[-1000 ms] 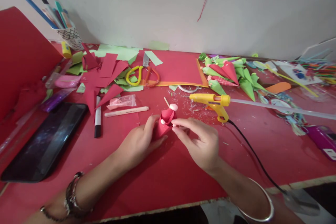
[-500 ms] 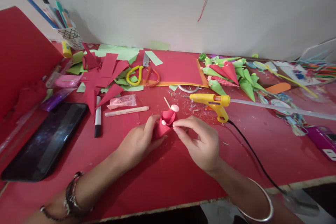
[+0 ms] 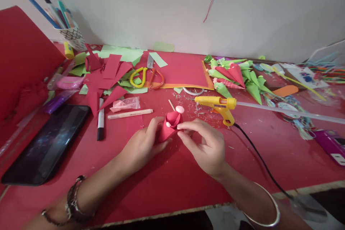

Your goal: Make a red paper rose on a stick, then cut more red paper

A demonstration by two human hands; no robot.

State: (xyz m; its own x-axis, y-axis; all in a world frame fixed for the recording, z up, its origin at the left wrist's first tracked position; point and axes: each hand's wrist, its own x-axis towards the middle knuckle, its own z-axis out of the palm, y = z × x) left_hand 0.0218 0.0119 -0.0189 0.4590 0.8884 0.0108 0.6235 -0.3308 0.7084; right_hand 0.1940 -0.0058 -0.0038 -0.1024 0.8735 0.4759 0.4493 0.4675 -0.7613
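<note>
My left hand is wrapped round a small red paper cone and holds it just above the red table. A small pale bead sits at the cone's open mouth. My right hand pinches the cone's rim from the right, thumb and forefinger together. A second pale bead on a thin stick lies on the table just behind the cone.
A yellow glue gun with a black cord stands right of my hands. Scissors, paper scraps, a marker and a white pen lie behind. A dark tablet lies left. Green and red paper cones are piled at the back right.
My right thumb and forefinger have shifted slightly on the cone's rim. The cone and my left hand stay nearly still.
</note>
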